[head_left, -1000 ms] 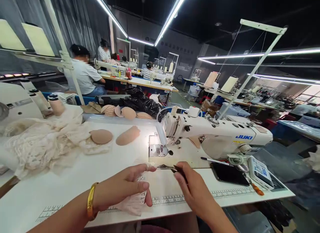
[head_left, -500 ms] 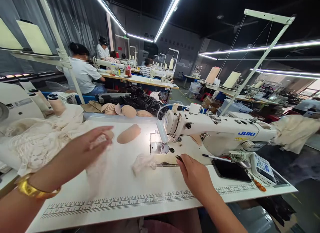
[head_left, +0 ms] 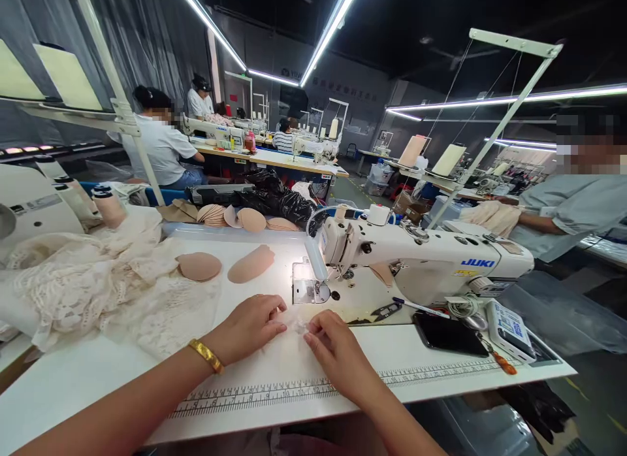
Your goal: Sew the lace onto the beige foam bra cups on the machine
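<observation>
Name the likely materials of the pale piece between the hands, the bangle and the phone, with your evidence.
Pale piece: probably fine fabric, soft-looking; it is crumpled and see-through.
Bangle: gold or gold-coloured metal, shiny; highlights mark it.
Phone: probably glass-faced, smooth, glossy black; its face looks flat and sleek.

White table with lace, phone

Over the table, a scrap of cloth is sitting between the left hand and right hand; from it, the sewing machine is standing at two o'clock, the snips and then the phone are lying toward three, and the ruler is running across six. One pad is lying at eleven, another pad at ten, and a heap of lace is spreading between nine and ten.
</observation>
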### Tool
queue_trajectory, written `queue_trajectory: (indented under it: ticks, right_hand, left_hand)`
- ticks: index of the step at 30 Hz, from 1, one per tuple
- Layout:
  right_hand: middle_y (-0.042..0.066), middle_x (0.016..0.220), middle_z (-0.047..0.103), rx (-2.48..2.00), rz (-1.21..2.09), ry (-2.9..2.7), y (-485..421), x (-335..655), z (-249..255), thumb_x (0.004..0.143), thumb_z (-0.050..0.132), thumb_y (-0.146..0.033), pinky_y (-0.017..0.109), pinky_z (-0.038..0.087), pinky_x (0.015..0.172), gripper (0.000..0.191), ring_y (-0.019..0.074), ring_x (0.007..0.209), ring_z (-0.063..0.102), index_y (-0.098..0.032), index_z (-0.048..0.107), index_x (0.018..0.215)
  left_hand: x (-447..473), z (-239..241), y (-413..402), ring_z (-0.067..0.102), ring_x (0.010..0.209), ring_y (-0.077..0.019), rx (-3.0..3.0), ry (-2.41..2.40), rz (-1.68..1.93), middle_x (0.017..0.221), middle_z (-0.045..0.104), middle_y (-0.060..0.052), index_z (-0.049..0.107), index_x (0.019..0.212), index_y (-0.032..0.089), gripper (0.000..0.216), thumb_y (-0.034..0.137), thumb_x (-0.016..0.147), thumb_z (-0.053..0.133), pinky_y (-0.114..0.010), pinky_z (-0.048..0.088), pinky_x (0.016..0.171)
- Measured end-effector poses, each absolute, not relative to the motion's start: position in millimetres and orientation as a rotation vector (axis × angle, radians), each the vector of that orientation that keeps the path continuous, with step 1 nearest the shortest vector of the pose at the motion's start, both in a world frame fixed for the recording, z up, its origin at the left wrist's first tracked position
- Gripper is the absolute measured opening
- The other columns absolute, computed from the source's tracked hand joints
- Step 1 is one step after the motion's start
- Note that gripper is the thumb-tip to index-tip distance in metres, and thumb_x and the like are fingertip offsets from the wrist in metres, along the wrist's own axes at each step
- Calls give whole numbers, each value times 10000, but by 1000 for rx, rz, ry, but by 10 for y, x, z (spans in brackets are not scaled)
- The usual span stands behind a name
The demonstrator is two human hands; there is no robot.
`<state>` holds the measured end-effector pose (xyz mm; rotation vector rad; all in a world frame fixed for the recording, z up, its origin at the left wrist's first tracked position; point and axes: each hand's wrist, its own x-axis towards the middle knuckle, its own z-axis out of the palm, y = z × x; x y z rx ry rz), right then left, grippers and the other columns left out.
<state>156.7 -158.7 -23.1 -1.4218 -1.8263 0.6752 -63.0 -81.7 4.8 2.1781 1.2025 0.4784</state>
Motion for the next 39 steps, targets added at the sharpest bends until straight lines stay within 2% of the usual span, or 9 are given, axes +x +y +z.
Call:
queue_trajectory:
  ticks: [3, 7, 10, 13, 16, 21, 27, 32, 39]
  right_hand:
    - [2, 837, 617, -1252, 1047, -1498, -1601, 1570, -70, 994, 639, -476, 302, 441, 736, 292, 196, 823, 588, -233, 545, 863]
    - [-49, 697, 539, -1056, 1293, -1160, -1554, 1574, 2, 897, 742, -637, 266, 410, 619, 443, 142, 635, 504, -229, 571, 870]
    - [-56, 693, 544, -1098, 1280, -1180, -1416, 1550, -146, 884, 745, -670, 260, 389, 590, 474, 123, 580, 487, -222, 593, 881]
    - [-57, 697, 544, -1197, 1256, -1241, -1273, 1528, -340, 855, 735, -719, 271, 388, 592, 520, 132, 574, 527, -217, 599, 864]
    - [-59, 710, 535, -1217, 1275, -1265, -1218, 1525, -428, 864, 720, -712, 278, 405, 592, 504, 144, 592, 549, -223, 599, 858]
    - [-47, 716, 606, -1208, 1272, -1253, -1235, 1537, -391, 877, 719, -680, 291, 437, 610, 469, 157, 597, 596, -224, 610, 860]
    - [-7, 747, 714, -1164, 1330, -1129, -1186, 1569, -355, 803, 778, -694, 293, 431, 604, 499, 158, 581, 601, -217, 638, 842]
    - [28, 781, 737, -1045, 1409, -1045, -1214, 1600, -316, 816, 766, -741, 267, 447, 624, 568, 147, 649, 603, -187, 697, 921]
    - [-16, 768, 635, -1069, 1302, -1221, -1389, 1588, -180, 825, 814, -639, 291, 495, 683, 460, 154, 684, 589, -203, 713, 932]
  left_hand:
    - [-629, 189, -938, 473, 644, -182, 2055, 1170, 428, 664, 476, 35, 470, 707, 229, 269, 428, 821, 611, -295, 345, 607]
    - [-757, 371, -1110, 469, 662, -157, 1607, 961, 435, 719, 467, 54, 437, 814, 241, 459, 640, 801, 662, -256, 351, 602]
    - [-982, 429, -967, 600, 777, -212, 1885, 1141, 514, 843, 633, -12, 568, 934, 231, 435, 663, 886, 580, -302, 465, 692]
    - [-1316, 385, -582, 652, 1096, -332, 2332, 1644, 676, 1144, 729, -150, 659, 1066, 202, 374, 514, 898, 539, -430, 489, 950]
    - [-1617, 280, -205, 649, 1113, -409, 2347, 1865, 706, 1076, 739, -230, 679, 946, 172, 283, 380, 853, 511, -509, 471, 963]
    - [-1781, 218, -26, 666, 760, -317, 2401, 1932, 660, 679, 680, -126, 566, 624, 238, 239, 296, 851, 517, -438, 493, 790]
    - [-1501, 530, -385, 655, 897, -249, 2142, 1937, 1015, 992, 720, -26, 648, 1011, 226, 293, 466, 976, 483, -332, 481, 764]
    - [-964, 497, -878, 581, 699, -168, 1523, 1287, 1107, 765, 639, 21, 615, 865, 216, 419, 587, 752, 775, -248, 459, 593]
    - [-582, 65, -1219, 567, 724, -182, 1340, 1237, 1039, 756, 607, 15, 571, 816, 216, 362, 521, 766, 760, -281, 488, 651]
